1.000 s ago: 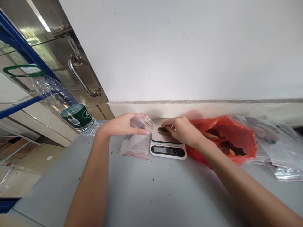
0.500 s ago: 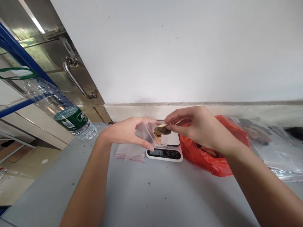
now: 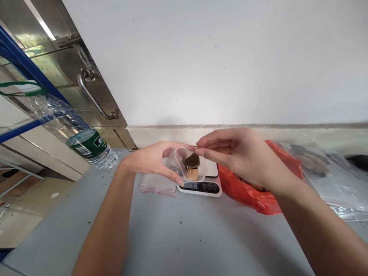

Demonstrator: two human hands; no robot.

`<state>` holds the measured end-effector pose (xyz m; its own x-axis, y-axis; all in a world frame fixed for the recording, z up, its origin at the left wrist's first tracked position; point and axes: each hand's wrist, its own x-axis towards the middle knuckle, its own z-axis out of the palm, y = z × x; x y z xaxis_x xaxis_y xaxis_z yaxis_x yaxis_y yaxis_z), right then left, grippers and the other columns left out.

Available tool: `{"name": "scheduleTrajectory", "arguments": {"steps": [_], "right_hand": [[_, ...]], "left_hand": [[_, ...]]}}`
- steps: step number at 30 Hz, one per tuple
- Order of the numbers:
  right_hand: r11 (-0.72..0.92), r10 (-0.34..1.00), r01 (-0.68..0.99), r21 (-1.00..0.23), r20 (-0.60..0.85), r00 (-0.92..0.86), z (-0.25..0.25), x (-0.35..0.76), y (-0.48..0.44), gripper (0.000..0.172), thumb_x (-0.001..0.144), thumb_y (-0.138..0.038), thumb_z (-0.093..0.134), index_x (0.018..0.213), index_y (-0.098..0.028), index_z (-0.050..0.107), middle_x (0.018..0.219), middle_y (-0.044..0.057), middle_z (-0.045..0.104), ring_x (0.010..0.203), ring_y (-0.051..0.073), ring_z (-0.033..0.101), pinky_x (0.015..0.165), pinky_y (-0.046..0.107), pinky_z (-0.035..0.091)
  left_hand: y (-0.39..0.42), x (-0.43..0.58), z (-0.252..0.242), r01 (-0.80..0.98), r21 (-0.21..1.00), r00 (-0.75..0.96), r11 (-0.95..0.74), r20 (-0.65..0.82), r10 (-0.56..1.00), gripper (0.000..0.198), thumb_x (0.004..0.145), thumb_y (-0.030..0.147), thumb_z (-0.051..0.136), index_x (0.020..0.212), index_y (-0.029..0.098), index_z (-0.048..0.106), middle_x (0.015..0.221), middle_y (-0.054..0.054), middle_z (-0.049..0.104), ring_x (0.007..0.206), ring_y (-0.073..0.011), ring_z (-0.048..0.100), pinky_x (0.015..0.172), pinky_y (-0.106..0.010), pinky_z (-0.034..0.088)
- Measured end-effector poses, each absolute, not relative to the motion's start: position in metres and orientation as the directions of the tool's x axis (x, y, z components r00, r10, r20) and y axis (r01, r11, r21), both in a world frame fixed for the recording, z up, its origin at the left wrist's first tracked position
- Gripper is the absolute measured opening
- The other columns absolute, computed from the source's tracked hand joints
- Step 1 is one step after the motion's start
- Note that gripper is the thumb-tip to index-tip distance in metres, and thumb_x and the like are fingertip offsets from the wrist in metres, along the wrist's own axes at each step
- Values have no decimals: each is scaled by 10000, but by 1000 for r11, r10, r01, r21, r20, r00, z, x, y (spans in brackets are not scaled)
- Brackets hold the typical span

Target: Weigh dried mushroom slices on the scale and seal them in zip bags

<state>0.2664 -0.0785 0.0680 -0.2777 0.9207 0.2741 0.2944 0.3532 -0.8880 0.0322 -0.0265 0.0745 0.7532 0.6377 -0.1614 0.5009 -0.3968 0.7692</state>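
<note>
My left hand grips a small clear zip bag, thumb in front and fingers behind, its mouth spread open. A dark brown, flat dried slice lies in the mouth above a light tan, rough chunk. My right hand is closed in a pinch at the bag's upper right rim, its fingertips close to the slice's corner. Behind and below the bag is a white digital scale, its display reading 0.0. The bag hides part of the weighing plate.
A red plastic bag with brown pieces lies right of the scale. Farther right are clear bags with contents. A stack of flat zip bags lies left of the scale. A large water bottle stands at the left; a white wall rises behind.
The brown slice has moved down and left into the bag's mouth, and my right fingertips have shifted slightly left. The scale's reading has gone from about 1.7 to 0.0.
</note>
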Motion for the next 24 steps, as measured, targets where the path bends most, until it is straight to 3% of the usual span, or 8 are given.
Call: {"name": "scheduleTrajectory", "arguments": {"steps": [5, 8, 13, 16, 18, 21, 24], "right_hand": [[529, 844, 418, -738, 411, -343, 71, 273, -81, 226, 897, -247, 583, 949, -253, 803, 1086, 43, 807, 957, 231, 742, 768, 340, 614], [582, 802, 418, -698, 408, -436, 74, 277, -82, 268, 877, -225, 590, 1020, -292, 806, 1210, 39, 774, 1039, 245, 727, 784, 347, 615], [569, 815, 458, -683, 398, -420, 75, 282, -81, 155, 873, -369, 703, 888, -264, 815, 1237, 95, 743, 1115, 306, 698, 665, 334, 580], [583, 805, 438, -685, 413, -426, 72, 284, -79, 177, 886, -394, 701, 853, -267, 820, 1193, 95, 752, 1101, 303, 698, 676, 333, 571], [592, 800, 429, -683, 433, -415, 71, 286, -78, 194, 892, -402, 694, 823, -269, 817, 1187, 88, 751, 1070, 285, 705, 724, 347, 579], [574, 818, 457, -679, 450, -359, 72, 289, -78, 199, 891, -396, 682, 817, -261, 807, 1219, 87, 737, 1061, 274, 705, 782, 365, 585], [537, 843, 498, -681, 414, -343, 77, 293, -79, 183, 874, -392, 681, 812, -252, 781, 1258, 89, 720, 1066, 280, 701, 805, 379, 593]], "left_hand": [[-23, 28, 68, 379, 840, 786, -388, -70, 615, 733, 720, 382, 910, 1399, 316, 640, 1469, -45, 650, 1394, -302, 554, 1209, -454, 360], [-21, 28, 62, 240, 913, 785, -329, 17, 619, 791, 731, 491, 913, 1429, 281, 607, 1422, -96, 674, 1310, -313, 624, 1102, -426, 476], [-24, 33, 55, 146, 963, 729, -227, 50, 683, 992, 790, 769, 753, 1589, 328, 364, 1277, -113, 728, 1091, -283, 727, 940, -409, 571], [-25, 38, 54, 148, 964, 709, -221, 52, 703, 1029, 761, 773, 771, 1598, 371, 327, 1268, -96, 731, 1033, -274, 738, 888, -389, 589], [-26, 41, 55, 149, 958, 705, -243, 70, 706, 1019, 760, 683, 826, 1591, 371, 326, 1318, -94, 708, 1084, -275, 726, 925, -385, 583], [-29, 44, 60, 133, 946, 740, -296, 104, 664, 821, 794, 484, 850, 1490, 361, 434, 1447, -83, 625, 1116, -255, 720, 935, -370, 586], [-34, 46, 68, 202, 903, 729, -378, 119, 674, 403, 822, 349, 808, 1169, 258, 624, 1492, -89, 595, 1175, -264, 696, 924, -362, 592]]}}
